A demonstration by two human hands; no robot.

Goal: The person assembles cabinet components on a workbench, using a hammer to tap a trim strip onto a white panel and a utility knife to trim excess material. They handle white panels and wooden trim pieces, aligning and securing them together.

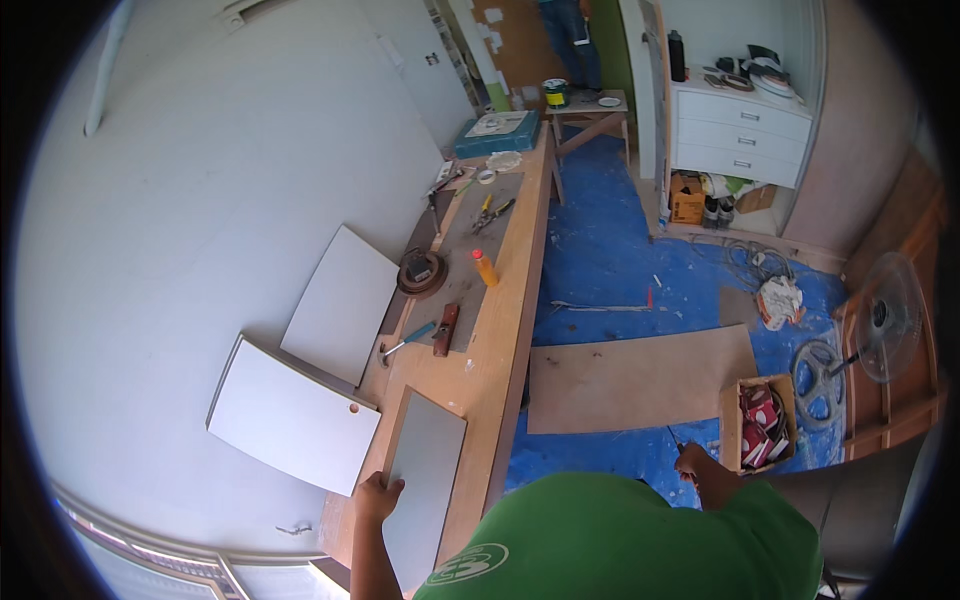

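My left hand [380,497] grips the long left edge of a grey panel [428,470] with a pale wooden edge, resting on the wooden workbench [500,385]. Out over the floor to the right, my right hand [692,462] is closed around a slim dark tool, of which only a thin end shows; its kind is unclear. Two white panels lean on the wall beside the bench; the nearer white panel [290,410] has a small round hole near its corner. Further along the bench lie a hammer [408,340] with a blue handle and a brown hand plane [446,330].
Pliers [492,213], an orange bottle [485,267] and a teal case [497,133] occupy the bench. Blue sheeting [600,270] covers the floor, with a brown board [640,380], a box of packets [742,430] and a fan [880,318]. Another person [570,40] stands far off.
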